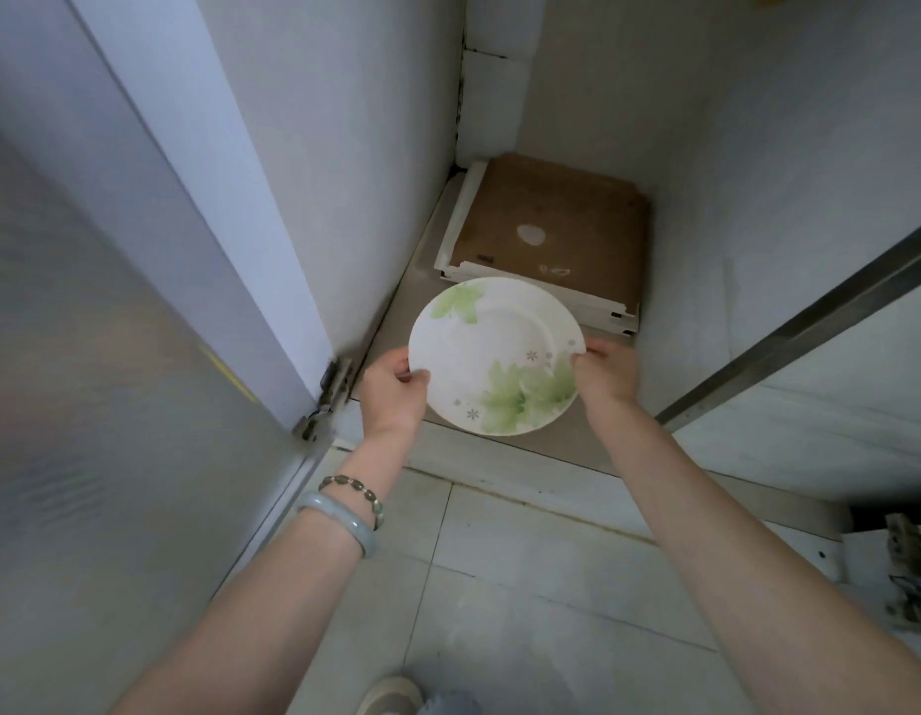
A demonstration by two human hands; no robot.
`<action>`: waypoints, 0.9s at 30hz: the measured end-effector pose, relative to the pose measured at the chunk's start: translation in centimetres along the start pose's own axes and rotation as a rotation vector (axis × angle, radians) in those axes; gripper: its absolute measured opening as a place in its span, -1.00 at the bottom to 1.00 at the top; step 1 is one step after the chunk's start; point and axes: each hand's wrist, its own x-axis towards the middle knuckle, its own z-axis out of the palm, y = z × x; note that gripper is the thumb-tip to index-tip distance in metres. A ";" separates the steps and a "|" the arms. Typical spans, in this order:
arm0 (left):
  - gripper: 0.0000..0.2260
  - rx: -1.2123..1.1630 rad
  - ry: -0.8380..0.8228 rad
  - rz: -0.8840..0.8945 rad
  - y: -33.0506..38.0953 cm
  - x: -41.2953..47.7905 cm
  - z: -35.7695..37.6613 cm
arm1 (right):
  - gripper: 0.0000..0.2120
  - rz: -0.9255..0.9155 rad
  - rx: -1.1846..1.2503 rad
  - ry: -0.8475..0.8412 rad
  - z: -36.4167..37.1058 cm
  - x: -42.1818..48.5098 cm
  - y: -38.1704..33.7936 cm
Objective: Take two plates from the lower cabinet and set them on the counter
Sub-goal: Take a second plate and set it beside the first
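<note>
A white plate with green leaf prints hangs at the mouth of the open lower cabinet, tilted toward me. My left hand pinches its left rim, thumb on top. At the right rim my right hand grips the same plate. Whether a second plate lies stacked beneath it I cannot tell. The counter is out of view.
A stack of flat white-edged tiles with a brown top lies at the back of the cabinet floor. The open frosted door stands at my left, its hinge close to my left hand. A metal-edged panel runs at right.
</note>
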 end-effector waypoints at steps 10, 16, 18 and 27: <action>-0.74 0.054 0.012 -0.194 8.0 -8.9 -5.7 | -0.71 0.132 -0.102 -0.070 -8.3 -9.5 -7.1; -0.72 0.037 0.001 -0.226 14.2 -15.7 -10.9 | -0.73 0.187 -0.119 -0.129 -14.3 -16.3 -13.1; -0.71 0.019 -0.002 -0.252 16.5 -18.3 -13.2 | -0.73 0.201 -0.136 -0.162 -16.4 -19.1 -15.1; -0.77 0.024 0.019 -0.343 28.8 -32.1 -24.7 | -0.71 0.247 -0.155 -0.294 -26.4 -32.7 -24.7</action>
